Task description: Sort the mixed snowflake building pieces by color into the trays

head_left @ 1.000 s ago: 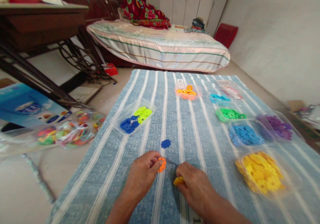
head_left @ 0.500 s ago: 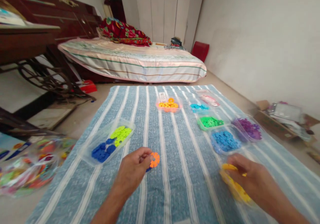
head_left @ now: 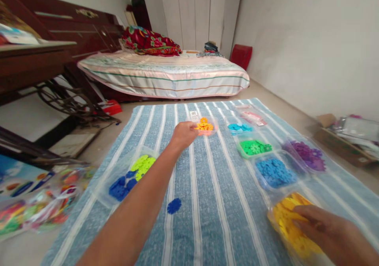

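My left hand reaches far forward to a clear tray of orange flower-shaped pieces. Its fingers are pinched together at the tray's near rim, with an orange piece at their tips. My right hand lies low at the bottom right, fingers stretched over the yellow pieces in a clear tray. A single dark blue piece lies loose on the blue striped cloth under my left forearm.
Clear trays on the cloth hold lime and dark blue, cyan, green, blue and purple pieces. Bags of mixed pieces lie on the floor at left. A bed stands behind, a cardboard box at right.
My left hand has carried the orange piece from the near cloth up to the orange tray. My right hand settled onto the yellow tray. The loose blue piece is uncovered again.
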`<state>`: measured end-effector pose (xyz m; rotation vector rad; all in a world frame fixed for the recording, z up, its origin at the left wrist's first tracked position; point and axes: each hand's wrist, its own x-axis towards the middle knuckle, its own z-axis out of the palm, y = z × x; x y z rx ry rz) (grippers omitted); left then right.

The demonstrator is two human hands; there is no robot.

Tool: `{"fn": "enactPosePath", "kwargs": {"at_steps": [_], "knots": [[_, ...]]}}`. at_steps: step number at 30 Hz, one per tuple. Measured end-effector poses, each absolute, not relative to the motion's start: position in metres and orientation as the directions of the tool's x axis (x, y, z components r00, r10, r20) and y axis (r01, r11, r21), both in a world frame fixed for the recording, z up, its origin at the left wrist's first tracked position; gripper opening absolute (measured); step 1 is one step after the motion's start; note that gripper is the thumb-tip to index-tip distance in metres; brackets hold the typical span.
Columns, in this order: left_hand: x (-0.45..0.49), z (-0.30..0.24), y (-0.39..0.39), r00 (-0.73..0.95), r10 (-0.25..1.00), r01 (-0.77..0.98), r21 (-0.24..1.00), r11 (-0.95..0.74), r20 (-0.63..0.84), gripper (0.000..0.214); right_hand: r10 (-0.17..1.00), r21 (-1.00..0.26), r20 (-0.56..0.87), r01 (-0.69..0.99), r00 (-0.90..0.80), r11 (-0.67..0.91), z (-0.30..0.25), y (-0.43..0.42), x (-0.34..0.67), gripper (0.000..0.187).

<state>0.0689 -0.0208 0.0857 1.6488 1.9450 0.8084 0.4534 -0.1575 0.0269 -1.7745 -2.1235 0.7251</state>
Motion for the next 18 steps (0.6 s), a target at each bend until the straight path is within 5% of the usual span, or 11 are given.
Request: {"fn": "enactPosePath", "kwargs": {"at_steps": [4,6,9,12,18], "knots": [[0.057,0.074,-0.087,0.020,0.986,0.858,0.508,0.067,-0.164,0.002,0.970,-0.541,-0.113,0.832,-0.215,0.121,0.028,-0.155,0.459,0.032],[0.052,0.066,-0.121,0.082,0.940,0.950,0.312,0.027,-0.331,0.003,0.975,-0.521,-0.104,0.846,-0.195,0.114,0.031,-0.156,0.458,0.031],[0.047,0.054,-0.155,0.067,0.902,0.985,0.174,0.010,-0.426,0.009,0.975,-0.455,-0.114,0.882,-0.190,0.119,0.039,-0.156,0.454,0.029],[0.045,0.044,-0.168,0.083,0.902,0.988,0.153,-0.020,-0.423,0.015,0.991,-0.377,-0.050,0.921,-0.128,0.100,0.045,-0.157,0.453,0.031],[0.042,0.039,-0.173,0.022,0.932,0.947,0.305,0.096,-0.362,0.009,0.994,-0.337,0.105,0.941,0.007,0.029,0.057,-0.161,0.456,0.036]]}}
